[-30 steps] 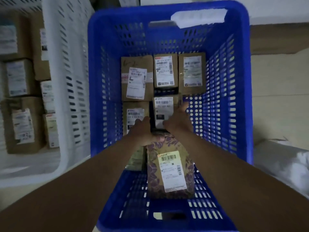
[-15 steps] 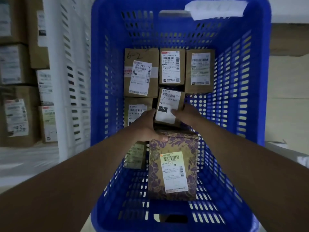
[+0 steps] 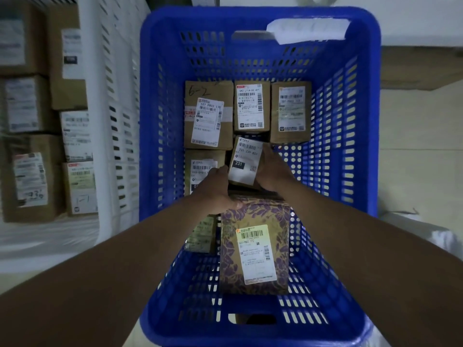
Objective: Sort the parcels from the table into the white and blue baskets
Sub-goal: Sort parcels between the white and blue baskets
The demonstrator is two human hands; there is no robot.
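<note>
Both hands reach down into the blue basket: left hand and right hand hold a small parcel w/ a "231" label between them, tilted, mid-basket. Behind it, 3 brown parcels side by side along the far wall; a purple-patterned parcel lies nearest the camera, left thumb touching its top edge. White basket stands just left, also w/ labelled boxes inside.

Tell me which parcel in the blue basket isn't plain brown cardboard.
The purple-and-gold floral patterned box, nearest the camera, below both hands. The other parcels in the blue plastic basket are plain brown cartons with white labels.
</note>
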